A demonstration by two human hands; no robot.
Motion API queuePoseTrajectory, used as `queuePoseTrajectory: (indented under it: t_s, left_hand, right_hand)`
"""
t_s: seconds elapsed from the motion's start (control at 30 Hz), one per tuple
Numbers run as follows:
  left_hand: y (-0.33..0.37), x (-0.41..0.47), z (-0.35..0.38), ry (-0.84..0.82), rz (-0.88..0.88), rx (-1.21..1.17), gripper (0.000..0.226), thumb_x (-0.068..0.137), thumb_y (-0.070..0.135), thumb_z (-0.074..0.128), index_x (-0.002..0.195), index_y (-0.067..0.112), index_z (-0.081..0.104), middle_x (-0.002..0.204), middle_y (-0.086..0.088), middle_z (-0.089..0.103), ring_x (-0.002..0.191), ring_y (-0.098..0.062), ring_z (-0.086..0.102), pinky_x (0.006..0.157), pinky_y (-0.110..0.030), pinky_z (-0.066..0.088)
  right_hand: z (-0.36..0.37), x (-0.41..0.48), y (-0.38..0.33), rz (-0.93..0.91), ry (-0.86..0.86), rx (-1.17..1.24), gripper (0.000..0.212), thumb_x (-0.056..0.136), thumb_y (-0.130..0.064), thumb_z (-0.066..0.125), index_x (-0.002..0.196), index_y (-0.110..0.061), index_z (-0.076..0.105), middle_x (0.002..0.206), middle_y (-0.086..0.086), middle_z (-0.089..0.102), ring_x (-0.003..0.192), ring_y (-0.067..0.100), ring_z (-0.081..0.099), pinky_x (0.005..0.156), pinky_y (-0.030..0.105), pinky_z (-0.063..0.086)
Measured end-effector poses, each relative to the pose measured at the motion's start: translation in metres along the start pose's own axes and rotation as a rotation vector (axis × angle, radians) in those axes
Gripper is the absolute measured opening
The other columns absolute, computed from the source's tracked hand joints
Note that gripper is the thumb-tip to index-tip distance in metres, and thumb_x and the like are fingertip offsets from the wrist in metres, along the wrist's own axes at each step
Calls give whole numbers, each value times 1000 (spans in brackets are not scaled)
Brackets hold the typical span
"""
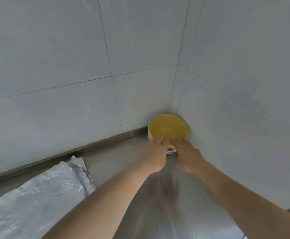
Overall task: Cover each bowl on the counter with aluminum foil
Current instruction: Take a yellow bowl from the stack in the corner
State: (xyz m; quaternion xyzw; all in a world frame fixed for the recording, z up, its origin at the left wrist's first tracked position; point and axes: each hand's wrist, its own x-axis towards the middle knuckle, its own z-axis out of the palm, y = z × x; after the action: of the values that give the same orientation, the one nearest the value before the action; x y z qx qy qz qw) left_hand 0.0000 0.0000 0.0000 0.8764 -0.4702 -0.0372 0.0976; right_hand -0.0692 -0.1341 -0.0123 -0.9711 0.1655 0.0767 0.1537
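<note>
Fingers (159,141) of left hand (153,156) and right hand (187,156) lie straight, close together, on near rim of round yellow bowl (168,129) topping stack of bowls (172,150) in wall corner, thumbs possibly underneath; crumpled silver aluminum foil sheets (42,192) wait well left, no bowl covered yet

Two walls of large pale grey tiles, the left wall (54,66) and the right wall (244,83), meet in a corner (173,87). Thin dark grout lines cross them. A dull metal strip (89,146) runs along the left wall's foot, edging the grey desk (116,161). Light is soft and even.
</note>
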Motion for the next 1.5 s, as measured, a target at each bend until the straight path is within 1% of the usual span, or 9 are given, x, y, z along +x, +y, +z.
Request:
queuePoseTrajectory:
  t_s: [0.27,0.43,0.7,0.8,0.87,0.97,1.13,1.3,1.5]
  left_hand:
    - [-16,40,16,-71,-215,58,20,93,9,51,101,12,69,101,-12,67,96,-33,63,70,-37,47]
    - [-13,50,6,62,-181,99,21,96,6,47,109,12,62,106,-9,58,93,-33,61,65,-35,38]
    - [-27,43,23,-87,-90,-17,42,92,7,52,131,22,57,141,-7,45,127,-31,43,100,-44,44]
    - [-30,39,34,305,-223,-325,41,85,6,59,125,12,55,130,-12,49,118,-29,45,96,-31,38]
    - [-30,41,31,471,-582,-740,28,85,13,62,110,10,52,107,-7,55,103,-25,52,82,-29,44]
    - [-15,42,33,117,-997,-1313,30,94,30,56,117,15,44,104,-6,56,86,-23,62,67,-33,56]
    - [1,46,50,204,-1034,-1714,37,94,12,58,122,19,35,122,-16,56,74,-24,67,77,-35,56]
    - [-9,45,46,220,-988,-1849,50,93,2,54,136,20,38,126,-14,58,98,-27,65,84,-34,53]
    - [-24,-10,1,321,-931,-1695,32,97,33,47,122,18,58,119,-8,64,100,-23,65,71,-36,55]
  right_hand:
    - [15,26,13,-61,175,-67,30,95,-14,47,118,-23,64,116,1,64,113,25,50,84,37,49]
    - [10,29,17,-43,311,37,20,96,-18,51,104,-18,70,104,2,68,105,26,52,78,35,46]
    - [10,36,16,-74,189,-80,24,99,-25,47,107,-25,70,104,2,67,107,24,51,76,30,45]
    - [4,43,20,-90,218,101,24,96,-23,53,88,-13,73,90,10,70,92,31,59,69,33,43]
    - [-10,47,20,-83,265,275,23,94,-19,57,86,-2,70,86,16,70,84,34,62,69,36,45]
    - [-37,45,18,-29,434,534,20,93,-16,60,92,0,72,87,12,72,82,25,64,73,33,47]
    - [-64,4,14,23,525,806,9,88,-15,68,86,-7,73,74,3,69,69,13,58,67,30,44]
    - [-59,-54,6,49,540,697,12,79,-11,77,90,-13,73,80,-7,65,71,8,58,68,11,43]
    - [-19,-94,-1,-197,624,405,2,72,-12,72,73,-10,72,74,2,68,74,25,63,65,35,48]
